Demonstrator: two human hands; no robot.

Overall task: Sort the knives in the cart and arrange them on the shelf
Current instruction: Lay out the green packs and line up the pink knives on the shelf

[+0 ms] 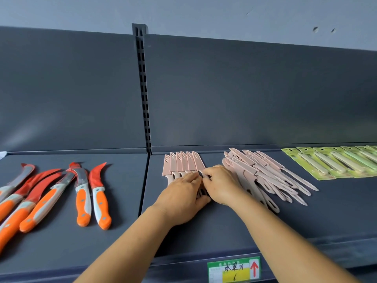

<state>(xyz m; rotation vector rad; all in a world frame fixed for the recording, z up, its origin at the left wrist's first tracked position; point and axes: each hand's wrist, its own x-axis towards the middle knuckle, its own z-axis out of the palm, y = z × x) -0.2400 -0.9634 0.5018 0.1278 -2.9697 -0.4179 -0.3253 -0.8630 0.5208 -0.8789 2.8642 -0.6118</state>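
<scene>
A neat row of several pink sheathed knives (182,163) lies side by side on the dark grey shelf (336,213), sheaths pointing to the back panel. My left hand (183,198) lies flat over their handles. My right hand (219,185) pinches the handle of the rightmost knife in that row. Just to the right, a loose heap of the same pink knives (265,176) lies fanned across the shelf.
Several orange-handled curved knives (81,193) with red blade covers lie on the left shelf section. Green-carded knives (334,162) line the far right. A slotted upright (142,88) divides the back panels. A green and yellow price label (233,269) sits on the shelf's front edge.
</scene>
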